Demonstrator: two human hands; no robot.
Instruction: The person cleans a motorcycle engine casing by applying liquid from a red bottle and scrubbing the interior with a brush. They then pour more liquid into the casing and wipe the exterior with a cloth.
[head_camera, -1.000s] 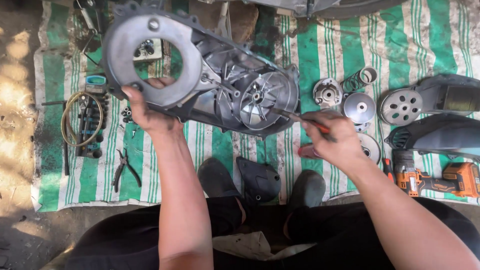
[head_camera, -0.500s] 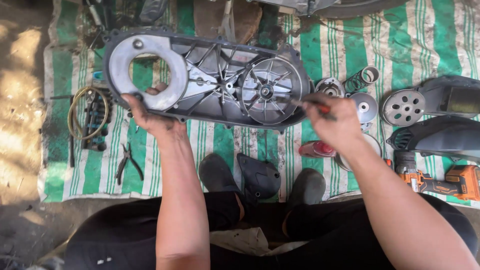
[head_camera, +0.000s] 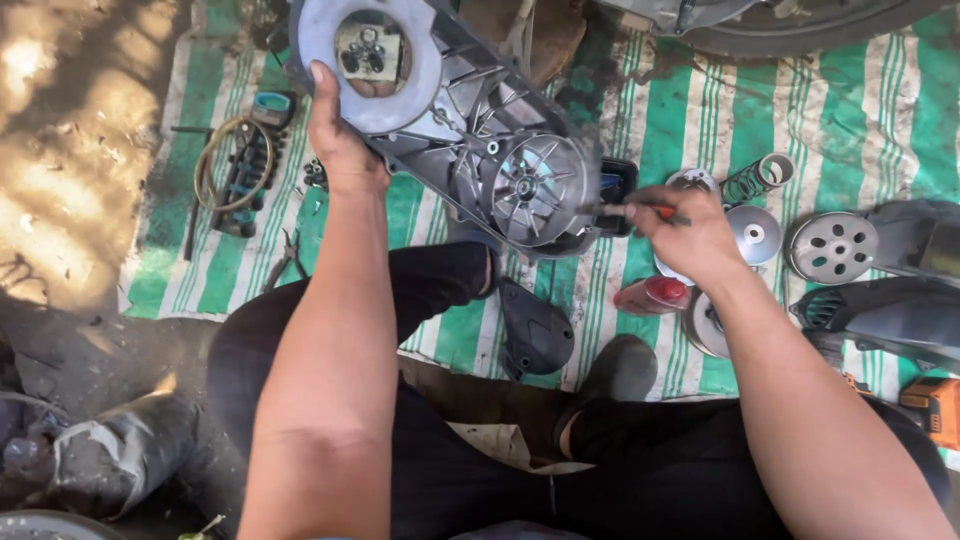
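Cover (head_camera: 455, 120), grey metal, held tilted above striped mat (head_camera: 650, 110), near mat's far edge. Your left hand (head_camera: 340, 140) clamps its ring end, thumb pressed on rim. Your right hand (head_camera: 690, 235) pinches red-handled tool (head_camera: 625, 208), tip at cover's finned end. Pulley discs (head_camera: 832, 247) lie toward mat's right edge, pliers (head_camera: 285, 258) near left edge.

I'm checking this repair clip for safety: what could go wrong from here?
The left hand alone holds the big metal engine cover up by its ring end; it might slip and drop onto the legs or the parts on the striped mat. The right hand works a thin tool at the ribbed hub, which could slip off and scratch it.
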